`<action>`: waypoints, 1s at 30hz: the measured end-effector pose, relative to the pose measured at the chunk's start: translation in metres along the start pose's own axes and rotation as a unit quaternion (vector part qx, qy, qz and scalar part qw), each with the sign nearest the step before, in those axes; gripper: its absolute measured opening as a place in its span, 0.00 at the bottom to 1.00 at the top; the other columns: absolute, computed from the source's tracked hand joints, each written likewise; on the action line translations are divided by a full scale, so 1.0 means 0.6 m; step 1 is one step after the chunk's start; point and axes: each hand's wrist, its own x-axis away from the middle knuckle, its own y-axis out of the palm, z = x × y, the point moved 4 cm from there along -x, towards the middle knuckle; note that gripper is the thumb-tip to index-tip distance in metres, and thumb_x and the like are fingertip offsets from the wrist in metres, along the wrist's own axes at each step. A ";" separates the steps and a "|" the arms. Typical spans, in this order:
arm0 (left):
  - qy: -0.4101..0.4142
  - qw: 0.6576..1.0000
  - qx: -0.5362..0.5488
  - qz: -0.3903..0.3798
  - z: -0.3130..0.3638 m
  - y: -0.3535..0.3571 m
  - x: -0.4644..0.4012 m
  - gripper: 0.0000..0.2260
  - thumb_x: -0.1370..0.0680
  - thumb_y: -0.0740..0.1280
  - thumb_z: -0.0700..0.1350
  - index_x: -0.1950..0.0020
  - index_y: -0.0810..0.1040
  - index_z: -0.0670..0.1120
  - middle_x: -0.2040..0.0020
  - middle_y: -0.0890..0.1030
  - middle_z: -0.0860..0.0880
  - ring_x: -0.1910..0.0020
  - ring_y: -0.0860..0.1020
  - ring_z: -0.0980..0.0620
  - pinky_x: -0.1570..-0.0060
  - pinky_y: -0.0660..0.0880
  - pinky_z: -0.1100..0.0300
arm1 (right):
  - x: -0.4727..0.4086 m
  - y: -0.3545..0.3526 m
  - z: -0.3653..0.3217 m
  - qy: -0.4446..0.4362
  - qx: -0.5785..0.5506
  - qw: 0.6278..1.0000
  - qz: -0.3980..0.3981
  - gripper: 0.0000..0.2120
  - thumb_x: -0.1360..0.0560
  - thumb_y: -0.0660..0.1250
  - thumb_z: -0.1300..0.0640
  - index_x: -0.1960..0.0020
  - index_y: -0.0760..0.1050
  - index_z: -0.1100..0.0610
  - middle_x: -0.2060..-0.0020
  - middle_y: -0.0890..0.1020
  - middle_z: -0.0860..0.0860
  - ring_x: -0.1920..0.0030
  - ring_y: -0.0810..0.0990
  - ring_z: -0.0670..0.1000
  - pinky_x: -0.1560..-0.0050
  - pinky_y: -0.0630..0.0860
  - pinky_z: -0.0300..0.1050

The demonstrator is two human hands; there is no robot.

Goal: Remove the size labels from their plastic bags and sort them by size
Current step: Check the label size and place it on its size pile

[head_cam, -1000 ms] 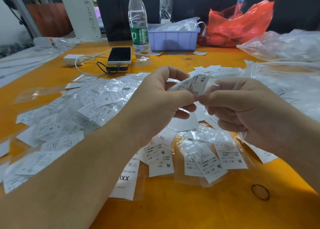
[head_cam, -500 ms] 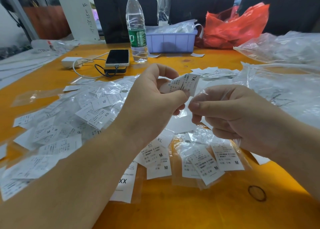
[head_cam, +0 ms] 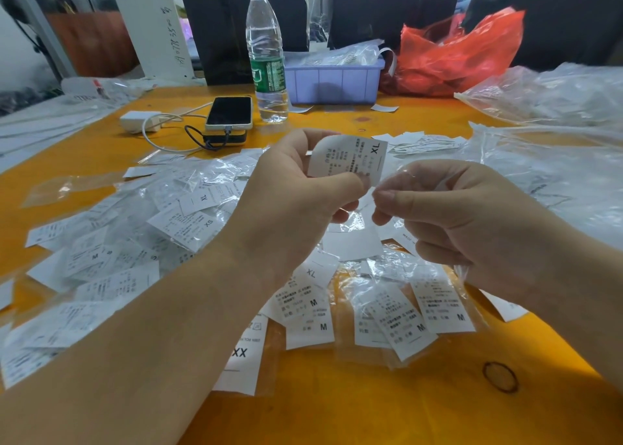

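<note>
Table: an orange table (head_cam: pixel 337 407) under a spread of bagged white labels, with dark shapes behind its far edge.
Far edge: a water bottle (head_cam: pixel 266 56), a phone (head_cam: pixel 230 112) on a dark block, a white charger (head_cam: pixel 140 122), a purple bin (head_cam: pixel 333 79) and a red bag (head_cam: pixel 462 53).
XL label: the XL label (head_cam: pixel 347 158) is in the air above the middle of the table, slightly curled, its long axis running left to right and its "XL" end toward the right.
Left hand: the left hand (head_cam: pixel 293 191) pinches the label's lower edge between thumb and curled fingers, the forearm rising from the lower left.
Right hand: the right hand (head_cam: pixel 465 222) is just beside the label, fingers curled, thumb and forefinger pinching a clear plastic bag (head_cam: pixel 463 271) that trails under the palm.
Near pile: M labels (head_cam: pixel 441 304) in bags lie below the hands.
</note>
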 end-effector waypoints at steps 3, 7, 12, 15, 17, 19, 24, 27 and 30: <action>-0.011 1.000 0.014 -0.020 -0.002 0.000 -0.001 0.13 0.29 0.75 0.38 0.47 0.78 0.47 0.61 0.83 0.52 0.66 0.80 0.55 0.63 0.79 0.61 | 0.000 -0.002 0.002 0.003 -0.008 1.000 0.002 0.07 0.28 0.69 0.56 0.59 0.78 0.60 0.81 0.70 0.45 0.81 0.57 0.44 0.81 0.57 0.34; -0.020 0.999 0.018 -0.033 -0.002 0.000 -0.001 0.16 0.34 0.74 0.41 0.47 0.78 0.48 0.62 0.82 0.53 0.66 0.80 0.55 0.63 0.78 0.62 | -0.001 -0.002 0.002 0.000 -0.006 1.000 0.004 0.07 0.32 0.72 0.54 0.62 0.80 0.58 0.80 0.66 0.47 0.80 0.56 0.45 0.81 0.57 0.35; -0.030 0.999 0.001 -0.030 0.000 0.001 0.000 0.16 0.30 0.75 0.38 0.45 0.77 0.46 0.57 0.82 0.47 0.66 0.80 0.54 0.63 0.78 0.62 | 0.000 -0.005 -0.001 -0.024 -0.005 0.999 0.028 0.08 0.34 0.72 0.58 0.57 0.79 0.62 0.78 0.73 0.46 0.80 0.58 0.44 0.81 0.59 0.34; -0.024 0.999 -0.020 -0.028 0.002 0.001 0.002 0.15 0.29 0.75 0.37 0.45 0.77 0.48 0.56 0.81 0.46 0.65 0.80 0.54 0.64 0.79 0.63 | 0.000 -0.008 -0.004 -0.034 0.001 0.998 0.045 0.07 0.33 0.72 0.58 0.59 0.78 0.61 0.75 0.77 0.48 0.81 0.59 0.43 0.81 0.59 0.34; -0.018 0.999 -0.029 -0.030 0.003 0.003 0.003 0.16 0.29 0.75 0.37 0.45 0.76 0.49 0.56 0.81 0.47 0.66 0.80 0.54 0.63 0.80 0.63 | 0.001 -0.008 -0.005 -0.041 0.005 0.998 0.047 0.07 0.32 0.72 0.57 0.60 0.77 0.61 0.76 0.76 0.46 0.81 0.59 0.43 0.81 0.59 0.34; -0.006 0.998 -0.046 -0.032 0.004 0.003 0.004 0.17 0.30 0.76 0.38 0.46 0.76 0.50 0.57 0.81 0.48 0.66 0.80 0.56 0.64 0.79 0.64 | 0.001 -0.006 -0.006 -0.049 0.001 0.998 0.045 0.08 0.33 0.72 0.58 0.60 0.76 0.62 0.78 0.75 0.45 0.82 0.59 0.42 0.81 0.59 0.33; -0.010 0.996 -0.070 -0.057 0.005 0.004 0.003 0.18 0.31 0.77 0.38 0.47 0.77 0.52 0.56 0.80 0.49 0.66 0.80 0.58 0.65 0.79 0.65 | 0.000 -0.007 -0.005 -0.055 0.006 0.997 0.048 0.10 0.33 0.72 0.56 0.58 0.77 0.62 0.80 0.73 0.45 0.82 0.59 0.42 0.81 0.59 0.34; -0.013 0.993 -0.088 -0.080 0.005 0.007 0.003 0.16 0.32 0.76 0.38 0.50 0.78 0.53 0.58 0.80 0.50 0.69 0.79 0.59 0.67 0.78 0.64 | 0.001 -0.008 -0.006 -0.057 0.017 0.997 0.041 0.09 0.31 0.71 0.56 0.57 0.78 0.62 0.80 0.71 0.44 0.81 0.60 0.42 0.81 0.60 0.34; -0.020 0.991 -0.092 -0.095 0.005 0.010 0.005 0.15 0.37 0.73 0.43 0.52 0.79 0.53 0.60 0.81 0.50 0.69 0.78 0.58 0.68 0.75 0.64 | 0.001 -0.005 -0.007 -0.059 0.020 0.998 0.020 0.08 0.32 0.72 0.57 0.58 0.79 0.61 0.79 0.74 0.45 0.81 0.61 0.42 0.81 0.59 0.34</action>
